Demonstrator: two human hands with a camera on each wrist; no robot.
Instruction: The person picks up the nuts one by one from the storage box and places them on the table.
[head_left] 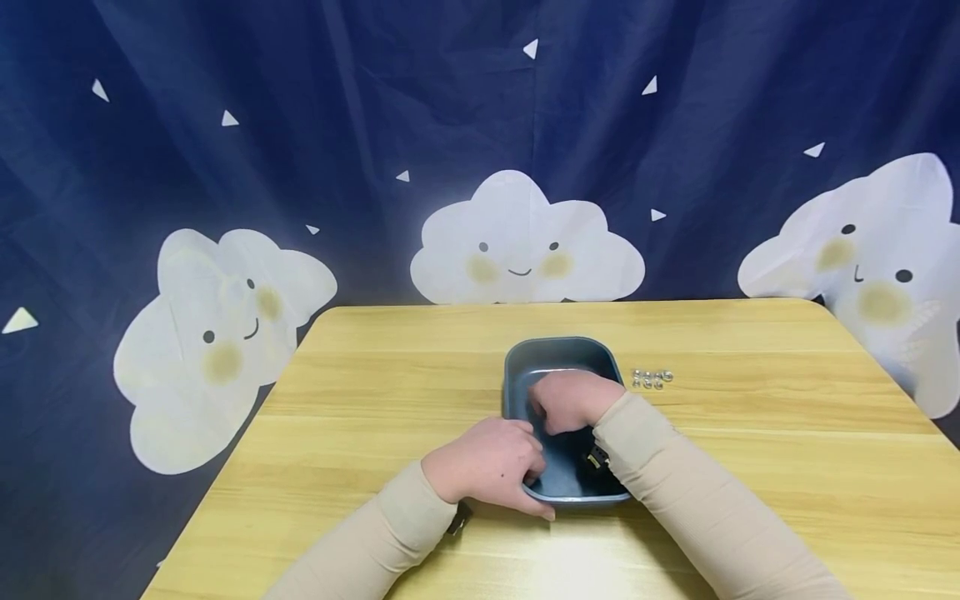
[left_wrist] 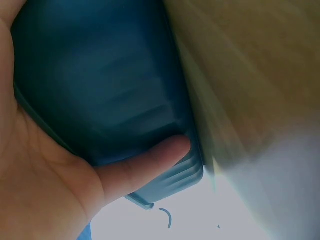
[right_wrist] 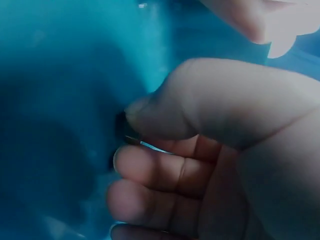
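A dark blue rectangular tub (head_left: 564,492) stands on the table, its long side running away from me. My left hand (head_left: 491,462) grips its near left corner, fingers over the rim and the thumb (left_wrist: 145,170) along the outer wall. Down inside the tub is my right hand (head_left: 573,400), its bent fingers low over the floor. In the right wrist view the thumb (right_wrist: 165,112) lies close to the curled fingers (right_wrist: 145,165), with dark patches at the tips. I cannot tell whether a small piece is between them.
Several small shiny metal pieces (head_left: 651,379), like nuts, lie in short rows on the wooden table (head_left: 390,375) right of the tub. A dark blue curtain (head_left: 465,100) with white clouds hangs behind the table's far edge.
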